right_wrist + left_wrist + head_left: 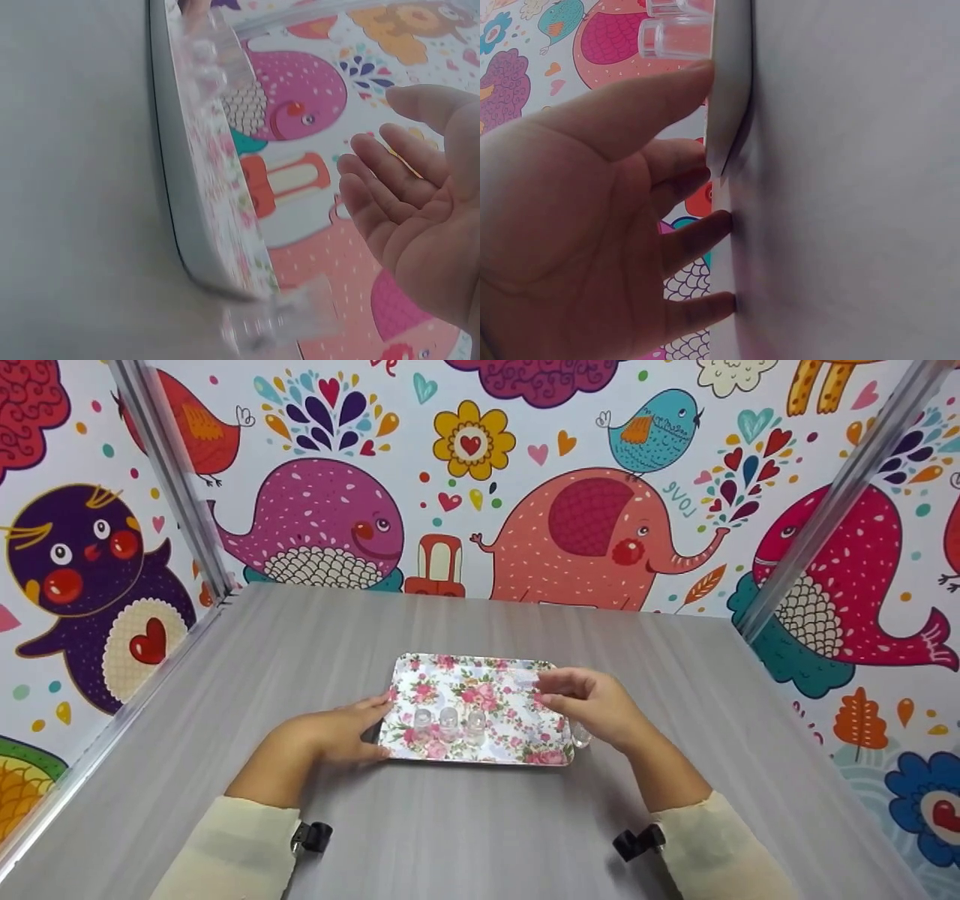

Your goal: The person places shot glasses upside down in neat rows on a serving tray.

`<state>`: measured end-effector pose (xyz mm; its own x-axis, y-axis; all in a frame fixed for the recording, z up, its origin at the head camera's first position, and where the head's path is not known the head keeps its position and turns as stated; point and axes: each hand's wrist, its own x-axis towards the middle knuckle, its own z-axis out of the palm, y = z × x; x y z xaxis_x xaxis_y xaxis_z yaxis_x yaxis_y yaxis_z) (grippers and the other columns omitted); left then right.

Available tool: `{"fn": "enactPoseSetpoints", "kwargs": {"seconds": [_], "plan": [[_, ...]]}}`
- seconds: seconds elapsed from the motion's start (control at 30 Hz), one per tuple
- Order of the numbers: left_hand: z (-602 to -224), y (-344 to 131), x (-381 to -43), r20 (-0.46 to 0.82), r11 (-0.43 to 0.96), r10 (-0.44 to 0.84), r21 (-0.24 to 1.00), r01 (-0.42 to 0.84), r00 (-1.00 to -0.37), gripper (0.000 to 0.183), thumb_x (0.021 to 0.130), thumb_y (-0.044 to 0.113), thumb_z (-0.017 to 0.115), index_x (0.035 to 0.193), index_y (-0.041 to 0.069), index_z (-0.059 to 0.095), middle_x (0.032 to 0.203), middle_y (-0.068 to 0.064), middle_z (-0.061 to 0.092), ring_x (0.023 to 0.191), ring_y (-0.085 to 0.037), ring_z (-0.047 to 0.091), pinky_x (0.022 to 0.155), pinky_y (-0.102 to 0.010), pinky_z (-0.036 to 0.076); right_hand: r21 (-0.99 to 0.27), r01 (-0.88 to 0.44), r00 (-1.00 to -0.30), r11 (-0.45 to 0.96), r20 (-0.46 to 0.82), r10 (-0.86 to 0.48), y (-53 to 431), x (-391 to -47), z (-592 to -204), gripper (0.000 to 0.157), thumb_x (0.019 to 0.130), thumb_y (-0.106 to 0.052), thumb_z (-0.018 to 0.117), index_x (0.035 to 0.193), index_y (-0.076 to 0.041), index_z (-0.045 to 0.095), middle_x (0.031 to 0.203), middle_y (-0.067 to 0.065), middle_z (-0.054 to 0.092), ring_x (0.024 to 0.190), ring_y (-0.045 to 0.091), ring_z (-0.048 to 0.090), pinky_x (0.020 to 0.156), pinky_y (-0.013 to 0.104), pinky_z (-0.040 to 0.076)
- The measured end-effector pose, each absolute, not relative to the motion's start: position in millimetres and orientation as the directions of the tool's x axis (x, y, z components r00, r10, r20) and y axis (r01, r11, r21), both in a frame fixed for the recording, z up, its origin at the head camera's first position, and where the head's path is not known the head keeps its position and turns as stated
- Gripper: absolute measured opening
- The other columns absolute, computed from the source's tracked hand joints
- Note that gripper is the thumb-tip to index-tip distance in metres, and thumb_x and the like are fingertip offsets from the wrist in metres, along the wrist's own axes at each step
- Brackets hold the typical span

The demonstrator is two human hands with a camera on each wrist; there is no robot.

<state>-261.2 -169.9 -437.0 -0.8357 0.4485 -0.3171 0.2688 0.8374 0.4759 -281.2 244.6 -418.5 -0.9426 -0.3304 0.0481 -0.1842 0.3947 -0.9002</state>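
A white tray with pink flowers lies on the table. Three small clear shot glasses stand in a row on its left half. Another clear shot glass stands just off the tray's right side; it shows blurred in the right wrist view. My left hand is at the tray's left end, thumb and index fingertips at the rim, the other fingertips down by the table in the left wrist view. Above the tray's right edge, my right hand holds nothing, its fingers loosely bent.
The grey wood-grain table runs back to a wall printed with cartoon animals. Metal posts rise at its two back corners. Small black devices are strapped at both wrists.
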Motion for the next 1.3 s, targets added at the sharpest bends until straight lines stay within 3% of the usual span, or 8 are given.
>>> {"fn": "enactPoseSetpoints", "kwargs": {"seconds": [0.2,0.47,0.57,0.67,0.83,1.1,1.3], "plan": [[-438,-170,-261,-0.314,0.834,0.45,0.482,0.268,-0.836,0.088,0.102,0.04,0.071,0.17,0.005,0.026,0.181,-0.012,0.018,0.165,-0.047,0.02,0.134,-0.064,0.021,-0.88,-0.184,-0.961,0.439,0.068,-0.267,270,-280,-419,0.039,0.097,-0.022,0.081,0.132,-0.007,0.074,0.132,0.015,0.075,0.111,0.023,0.074,0.091,0.02,0.062],[-438,-169,-261,-0.33,0.85,0.433,0.459,0.258,-0.839,0.088,0.103,0.043,0.07,0.171,0.01,0.025,0.182,-0.008,0.018,0.166,-0.045,0.02,0.133,-0.065,0.022,-0.865,-0.137,-0.976,0.482,0.034,-0.216,306,-278,-420,0.042,0.095,-0.028,0.083,0.132,-0.011,0.074,0.138,0.021,0.072,0.119,0.028,0.073,0.093,0.019,0.061],[-437,-169,-262,-0.333,0.851,0.432,0.458,0.257,-0.838,0.088,0.103,0.043,0.07,0.171,0.011,0.025,0.182,-0.008,0.017,0.166,-0.045,0.019,0.133,-0.066,0.022,-0.851,-0.114,-0.973,0.512,-0.008,-0.229,317,-277,-422,0.047,0.094,-0.034,0.085,0.134,-0.012,0.073,0.141,0.019,0.07,0.122,0.028,0.072,0.095,0.021,0.061],[-438,-170,-262,-0.337,0.855,0.424,0.456,0.249,-0.84,0.088,0.103,0.043,0.07,0.171,0.012,0.025,0.182,-0.007,0.017,0.166,-0.045,0.019,0.133,-0.067,0.022,-0.833,-0.082,-0.966,0.547,-0.069,-0.25,323,-278,-426,0.053,0.092,-0.035,0.086,0.137,-0.012,0.071,0.144,0.017,0.07,0.128,0.03,0.069,0.102,0.03,0.062],[-438,-170,-262,-0.336,0.854,0.424,0.459,0.247,-0.841,0.088,0.103,0.044,0.07,0.172,0.012,0.025,0.182,-0.007,0.017,0.166,-0.045,0.019,0.133,-0.067,0.021,-0.805,-0.084,-0.949,0.587,-0.115,-0.294,324,-282,-434,0.058,0.091,-0.025,0.087,0.143,-0.007,0.067,0.142,0.015,0.071,0.132,0.036,0.066,0.106,0.04,0.062],[-437,-171,-263,-0.334,0.849,0.44,0.457,0.264,-0.834,0.089,0.103,0.044,0.07,0.171,0.009,0.025,0.182,-0.008,0.017,0.166,-0.045,0.019,0.133,-0.067,0.022,-0.797,-0.109,-0.941,0.594,-0.109,-0.319,320,-286,-448,0.056,0.087,-0.02,0.09,0.138,-0.006,0.07,0.13,0.014,0.075,0.118,0.025,0.07,0.091,0.023,0.061],[-435,-170,-261,-0.336,0.846,0.443,0.464,0.263,-0.831,0.088,0.103,0.043,0.07,0.171,0.009,0.025,0.182,-0.01,0.017,0.165,-0.048,0.02,0.132,-0.068,0.022,-0.783,-0.146,-0.928,0.605,-0.103,-0.358,318,-289,-459,0.052,0.086,-0.015,0.09,0.133,-0.003,0.072,0.115,0.013,0.075,0.102,0.019,0.066,0.08,0.021,0.057]]}}
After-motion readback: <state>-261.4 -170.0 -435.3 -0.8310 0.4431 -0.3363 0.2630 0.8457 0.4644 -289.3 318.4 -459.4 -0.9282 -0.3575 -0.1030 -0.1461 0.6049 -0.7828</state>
